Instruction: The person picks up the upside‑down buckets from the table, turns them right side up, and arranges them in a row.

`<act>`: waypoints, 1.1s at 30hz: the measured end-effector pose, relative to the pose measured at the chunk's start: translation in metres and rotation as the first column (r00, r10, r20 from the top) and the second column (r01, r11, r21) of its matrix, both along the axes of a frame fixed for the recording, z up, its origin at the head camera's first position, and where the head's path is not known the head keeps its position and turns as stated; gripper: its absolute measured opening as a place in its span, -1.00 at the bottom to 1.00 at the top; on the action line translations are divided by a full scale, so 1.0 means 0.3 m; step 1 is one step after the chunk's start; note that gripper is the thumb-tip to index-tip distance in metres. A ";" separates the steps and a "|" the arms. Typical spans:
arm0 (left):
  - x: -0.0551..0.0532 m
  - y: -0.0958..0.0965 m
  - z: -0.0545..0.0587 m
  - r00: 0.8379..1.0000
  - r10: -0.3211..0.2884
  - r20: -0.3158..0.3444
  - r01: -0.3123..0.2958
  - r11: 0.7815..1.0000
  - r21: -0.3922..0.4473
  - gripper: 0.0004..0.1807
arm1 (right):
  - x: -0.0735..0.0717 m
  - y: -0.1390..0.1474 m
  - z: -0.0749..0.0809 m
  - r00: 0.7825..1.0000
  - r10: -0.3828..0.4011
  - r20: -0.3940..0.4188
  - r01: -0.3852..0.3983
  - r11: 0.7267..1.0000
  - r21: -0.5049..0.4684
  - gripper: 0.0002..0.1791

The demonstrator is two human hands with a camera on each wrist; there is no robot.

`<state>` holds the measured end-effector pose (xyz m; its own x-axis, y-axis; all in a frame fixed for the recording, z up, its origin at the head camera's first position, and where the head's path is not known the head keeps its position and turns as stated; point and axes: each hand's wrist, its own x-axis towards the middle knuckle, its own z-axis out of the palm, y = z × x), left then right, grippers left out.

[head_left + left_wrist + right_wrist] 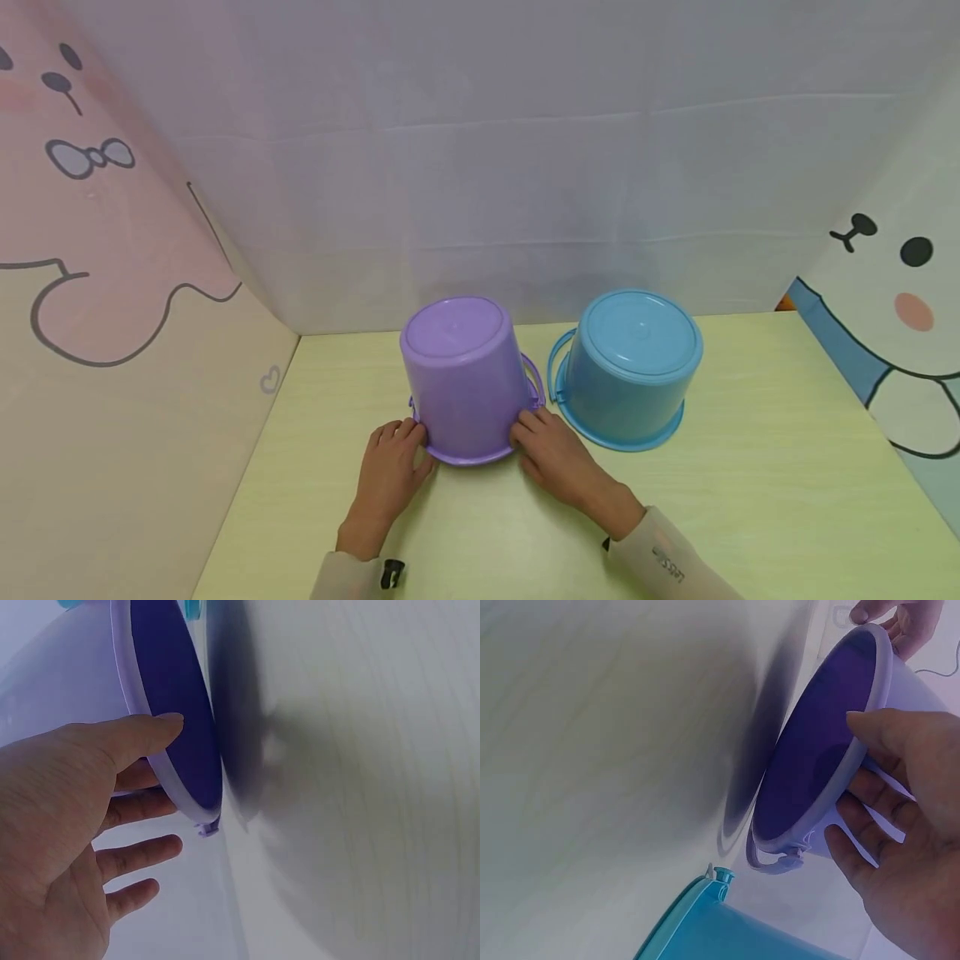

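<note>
A purple bucket [468, 400] is upside down over the table, its near rim raised so that the dark inside shows in both wrist views. My left hand [390, 467] pinches the rim at the left, thumb under the edge and fingers along the outer wall. At the right of the same rim, my right hand [555, 454] pinches likewise, its thumb [866, 727] over the edge. The purple handle [534, 379] hangs at the bucket's right side. Just right of it, a light blue bucket [626, 408] stands upside down, touched by neither hand.
The pale yellow-green table [787, 467] meets a white cloth wall [525, 167] behind the buckets. Printed cartoon panels rise at the left [135, 400] and right [907, 350]. The blue bucket's handle [557, 367] sticks out toward the purple one.
</note>
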<state>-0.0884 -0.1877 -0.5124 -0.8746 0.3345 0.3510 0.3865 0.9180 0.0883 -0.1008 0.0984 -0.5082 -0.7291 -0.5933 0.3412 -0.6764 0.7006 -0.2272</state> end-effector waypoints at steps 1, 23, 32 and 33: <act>0.001 0.000 0.002 1.000 -0.003 -0.006 0.003 1.000 0.005 -0.64 | 0.000 -0.001 0.001 1.000 -0.003 -0.008 0.003 1.000 -0.006 -0.76; 0.008 -0.017 0.061 0.999 -0.019 0.044 0.015 0.995 0.102 -0.65 | 0.002 0.000 0.045 0.999 0.001 -0.037 -0.006 0.992 -0.126 -0.69; 0.013 -0.024 0.087 0.997 -0.031 0.072 0.019 0.988 0.153 -0.63 | 0.003 0.003 0.061 0.999 0.012 -0.037 -0.019 0.982 -0.188 -0.68; 0.013 -0.025 0.088 0.997 -0.031 0.076 0.019 0.987 0.160 -0.63 | 0.004 0.004 0.062 0.999 0.013 -0.035 -0.020 0.981 -0.192 -0.69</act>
